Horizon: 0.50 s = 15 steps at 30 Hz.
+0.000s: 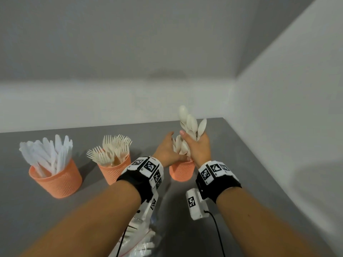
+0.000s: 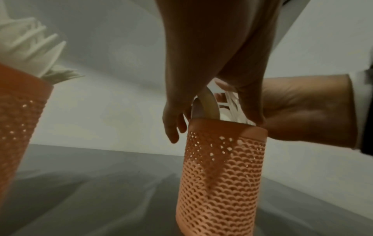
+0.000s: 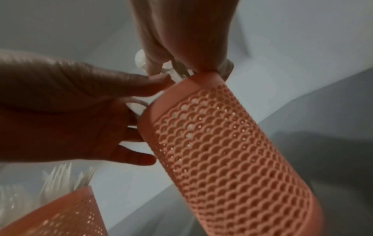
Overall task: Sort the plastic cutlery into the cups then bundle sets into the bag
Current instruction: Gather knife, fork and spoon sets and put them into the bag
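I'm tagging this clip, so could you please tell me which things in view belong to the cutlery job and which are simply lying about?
Part of the job:
- spoons, gripped by the right hand
- spoon cup, with the left hand beside it
- fork cup
- knife cup
- bag, already holding cutlery

Just there:
- grey table
- wrist bands
- cable

Open table [image 1: 232,164] right of spoon cup [image 1: 181,172]; fork cup [image 1: 116,171] close left
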{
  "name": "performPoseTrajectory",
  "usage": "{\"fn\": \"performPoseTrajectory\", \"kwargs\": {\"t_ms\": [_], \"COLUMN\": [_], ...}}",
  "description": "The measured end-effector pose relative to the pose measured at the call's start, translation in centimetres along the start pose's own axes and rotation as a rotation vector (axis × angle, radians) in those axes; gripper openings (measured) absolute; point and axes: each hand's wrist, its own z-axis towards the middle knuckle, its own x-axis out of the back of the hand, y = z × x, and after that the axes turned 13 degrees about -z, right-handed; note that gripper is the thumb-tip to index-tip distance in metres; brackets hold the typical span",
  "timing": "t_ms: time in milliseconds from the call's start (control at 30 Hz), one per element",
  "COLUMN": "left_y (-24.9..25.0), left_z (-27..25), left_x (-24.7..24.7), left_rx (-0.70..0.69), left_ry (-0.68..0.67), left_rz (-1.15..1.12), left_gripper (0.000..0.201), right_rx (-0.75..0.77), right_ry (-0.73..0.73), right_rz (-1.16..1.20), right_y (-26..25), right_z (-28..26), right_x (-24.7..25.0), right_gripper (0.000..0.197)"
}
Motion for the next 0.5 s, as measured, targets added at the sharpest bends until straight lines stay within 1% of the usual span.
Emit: {"fn": "performPoseTrajectory", "kwargs": {"t_ms": [67,167,267,300,367,400,433,467,500], "left_y": [-0.2,-0.2,-0.4,-0.5,-0.5,-0.7,-0.7,-0.6,-0.6], "left_z": [0.4,0.8,1.1,1.3,1.4,1.6,1.6,1.5,1.5], "left_x": [0.0,0.0,0.0,0.0,0.0,0.0,0.0,0.0,0.1], "left_rx": [-0.003,-0.001,-0.013,-0.015,-0.006,-0.007,-0.011,-0.011,-0.009], "left_ry": [0.004,-0.007,-0.032,-0.033,-0.034,-0.038,-0.049,-0.061,-0.073], "left_rz": [-0.008,-0.033,-0.063,-0.066,-0.046,-0.035,-0.028,-0.028,-0.034], "left_gripper": [0.114,0.112,0.107,0.106,0.11,0.113,0.114,0.116,0.118], "right_rx": [-0.03,-0.018,0.01,0.019,0.028,0.045,0.083,0.15,0.234], "right_ry": [-0.023,-0.063,-0.025,-0.011,0.022,0.04,0.043,0.017,-0.035], "right_rz": [0.044,0.125,0.178,0.189,0.173,0.118,0.038,-0.089,-0.284], "right_y": [-0.1,-0.4,-0.3,-0.4,-0.8,-1.0,-1.3,-1.3,-1.2], "right_z": [-0.1,-0.2,0.0,0.1,0.1,0.0,0.0,0.2,0.3], "right_x": [0.3,0.6,0.9,1.1,1.3,1.3,1.3,1.2,1.1], "right_gripper": [0.037,0.039,0.043,0.039,0.021,0.013,0.015,0.023,0.032]}}
